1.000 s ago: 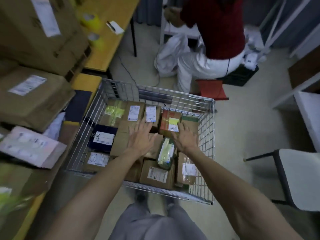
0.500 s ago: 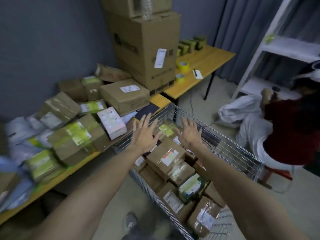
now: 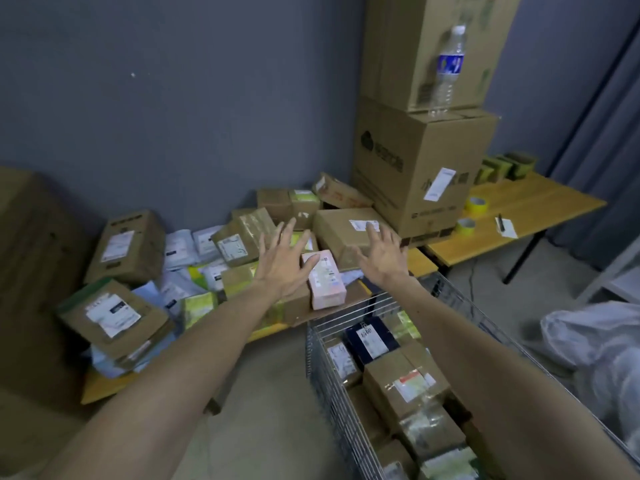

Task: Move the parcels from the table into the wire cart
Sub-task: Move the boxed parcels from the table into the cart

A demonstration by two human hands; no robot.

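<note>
Left hand (image 3: pixel 280 261) and right hand (image 3: pixel 381 258) out over parcels (image 3: pixel 239 240) heaped on worktop (image 3: pixel 540 206), 9 to 12 o'clock. Fingers (image 3: pixel 285 237) spread, released, grasping nothing. Pink parcel (image 3: pixel 325 278) just at 3 o'clock of left hand. Wire cart (image 3: pixel 325 375), part-filled, at 5 o'clock.

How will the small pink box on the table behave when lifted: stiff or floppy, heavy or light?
The pink box looks stiff: its edges are straight. Being small, it is probably light. It lies tilted on parcels, so a push may slide it.
</note>
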